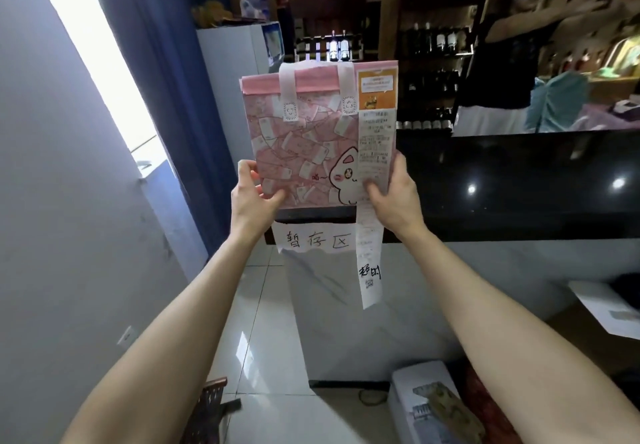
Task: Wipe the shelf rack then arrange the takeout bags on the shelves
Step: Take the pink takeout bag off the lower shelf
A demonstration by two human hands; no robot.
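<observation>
**Bag held high, receipt trailing**

Risk: the takeout bag (304, 145) is held only at its bottom corners and could tip. The long receipt (369, 263) dangles past the counter (519, 180) front edge and may snag or tear.

Left hand (254, 197) pinches the lower-left corner, thumb in front, fingers behind. Right hand (394, 197) does likewise, thumb pressing the receipt. The bag is upright in the air over that front edge.

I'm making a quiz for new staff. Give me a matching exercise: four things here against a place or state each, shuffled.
Things: 1 bag; 2 receipt; 3 sign; 4 counter.
States: a black, glossy; b hangs below the bag; c held by left hand and right hand; d handwritten, stuck on the counter's edge.
Pairs: 1-c; 2-b; 3-d; 4-a.
</observation>
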